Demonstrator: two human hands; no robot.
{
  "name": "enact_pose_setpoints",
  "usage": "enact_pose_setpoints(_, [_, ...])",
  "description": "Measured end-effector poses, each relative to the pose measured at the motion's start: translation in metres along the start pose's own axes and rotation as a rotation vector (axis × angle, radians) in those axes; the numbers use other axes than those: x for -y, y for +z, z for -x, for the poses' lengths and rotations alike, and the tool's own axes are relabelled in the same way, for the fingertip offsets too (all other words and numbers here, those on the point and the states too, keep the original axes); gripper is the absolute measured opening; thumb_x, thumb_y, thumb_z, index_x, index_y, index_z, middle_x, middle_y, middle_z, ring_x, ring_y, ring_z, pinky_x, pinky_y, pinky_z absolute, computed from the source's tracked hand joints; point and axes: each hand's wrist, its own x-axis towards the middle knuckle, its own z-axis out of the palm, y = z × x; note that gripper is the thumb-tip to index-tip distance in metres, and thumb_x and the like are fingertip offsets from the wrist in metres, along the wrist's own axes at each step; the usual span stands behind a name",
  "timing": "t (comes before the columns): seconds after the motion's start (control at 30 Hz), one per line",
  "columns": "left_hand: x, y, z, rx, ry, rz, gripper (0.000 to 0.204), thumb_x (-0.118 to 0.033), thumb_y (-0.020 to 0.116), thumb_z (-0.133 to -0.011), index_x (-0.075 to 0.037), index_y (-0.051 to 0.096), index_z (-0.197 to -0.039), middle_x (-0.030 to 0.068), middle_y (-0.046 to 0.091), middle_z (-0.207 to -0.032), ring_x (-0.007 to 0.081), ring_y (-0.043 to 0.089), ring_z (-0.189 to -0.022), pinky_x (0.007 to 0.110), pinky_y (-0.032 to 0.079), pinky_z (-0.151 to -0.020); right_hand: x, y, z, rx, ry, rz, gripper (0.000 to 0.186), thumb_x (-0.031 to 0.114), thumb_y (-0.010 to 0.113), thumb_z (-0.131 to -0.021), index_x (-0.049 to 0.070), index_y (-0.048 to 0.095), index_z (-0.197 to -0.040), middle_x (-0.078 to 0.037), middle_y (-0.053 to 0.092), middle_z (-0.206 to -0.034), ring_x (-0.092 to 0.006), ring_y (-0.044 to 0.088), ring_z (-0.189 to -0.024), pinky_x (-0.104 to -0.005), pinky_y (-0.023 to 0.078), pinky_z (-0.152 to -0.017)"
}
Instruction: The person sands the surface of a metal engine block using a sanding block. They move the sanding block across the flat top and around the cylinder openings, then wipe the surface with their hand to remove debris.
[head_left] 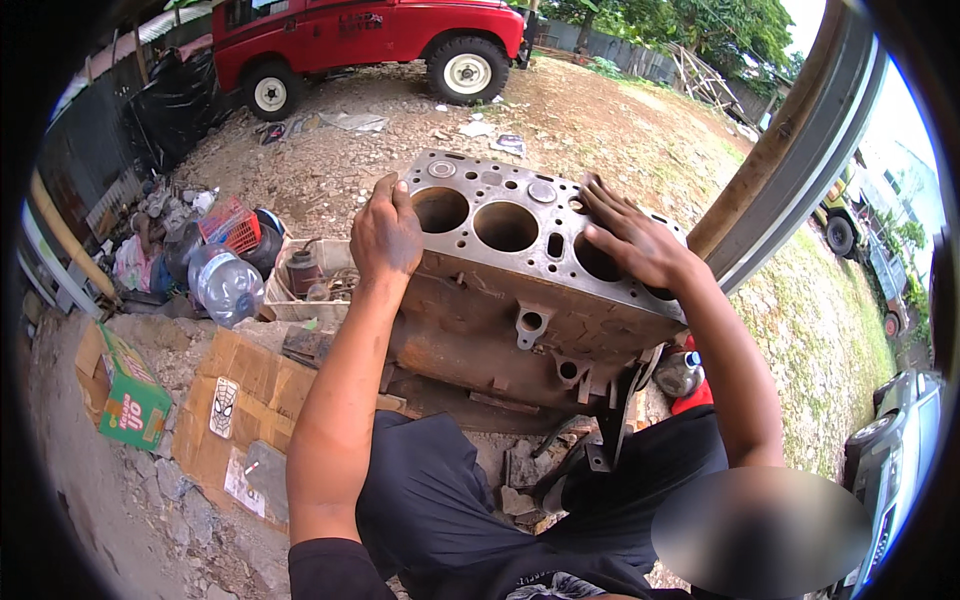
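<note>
A rusty engine block (480, 300) lies in front of me, its flat metal deck with a row of large round bores facing up. My left hand (388, 228) grips the block's left end, fingers curled at the upper edge. My right hand (635, 245) rests palm down on the deck's right part, fingers stretched out and apart, partly over a bore. Two small round discs sit along the far side of the deck.
A crate of rusty parts (310, 280), a large clear bottle (225, 285) and cardboard (245, 400) lie at left. A wooden post (760, 160) rises at right, near a jug (678, 372). Parked are a red vehicle (350, 45) behind and a grey car (895, 460) at right.
</note>
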Motion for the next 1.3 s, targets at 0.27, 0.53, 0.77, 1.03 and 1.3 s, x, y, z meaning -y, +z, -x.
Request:
enact_pose_setpoints(0.27, [0.005, -0.02, -0.002, 0.056, 0.0, -0.054, 0.037, -0.029, 0.047, -0.114, -0.008, 0.074, -0.13, 0.0249, 0.079, -0.114, 0.0495, 0.073, -0.11, 0.058, 0.056, -0.095, 0.039, -0.002, 0.018, 0.048, -0.121, 0.056, 0.104, 0.081, 0.039, -0.106, 0.005, 0.026, -0.175, -0.019, 0.02, -0.183, -0.0349, 0.014, -0.17, -0.0456, 0.018, -0.139])
enact_pose_setpoints(0.53, [0.006, -0.018, 0.0, 0.079, -0.034, -0.052, 0.037, -0.032, 0.048, -0.114, -0.01, 0.074, -0.13, 0.0236, 0.079, -0.114, 0.0486, 0.074, -0.109, 0.057, 0.057, -0.095, 0.082, 0.009, 0.05, 0.049, -0.202, 0.05, 0.12, 0.092, 0.038, -0.097, -0.001, 0.03, -0.172, -0.026, 0.027, -0.179, -0.0371, 0.016, -0.17, -0.0486, 0.022, -0.138])
enact_pose_setpoints(0.77, [0.002, -0.017, 0.0, 0.134, -0.033, -0.02, 0.04, -0.032, 0.047, -0.114, -0.009, 0.074, -0.133, 0.0246, 0.078, -0.12, 0.0479, 0.072, -0.115, 0.057, 0.055, -0.1, 0.079, 0.017, 0.028, -0.002, -0.244, 0.03, 0.113, 0.086, 0.039, -0.102, -0.003, 0.031, -0.171, -0.027, 0.029, -0.178, -0.0393, 0.02, -0.169, -0.0473, 0.017, -0.139])
enact_pose_setpoints(1.03, [0.003, -0.02, -0.001, 0.156, -0.047, -0.049, 0.042, -0.034, 0.046, -0.115, -0.009, 0.072, -0.134, 0.0254, 0.076, -0.125, 0.0489, 0.071, -0.117, 0.056, 0.056, -0.101, 0.086, 0.021, 0.012, -0.077, -0.184, 0.09, 0.113, 0.084, 0.043, -0.102, -0.005, 0.033, -0.169, -0.027, 0.03, -0.178, -0.0395, 0.023, -0.168, -0.046, 0.02, -0.138])
enact_pose_setpoints(1.3, [0.0, -0.012, 0.002, 0.127, -0.011, -0.067, 0.037, -0.029, 0.05, -0.114, -0.007, 0.072, -0.133, 0.0242, 0.078, -0.121, 0.0473, 0.073, -0.115, 0.056, 0.057, -0.099, 0.084, 0.013, 0.022, -0.032, -0.195, 0.014, 0.107, 0.083, 0.042, -0.103, 0.0, 0.034, -0.171, -0.025, 0.029, -0.179, -0.0356, 0.02, -0.169, -0.0474, 0.014, -0.14])
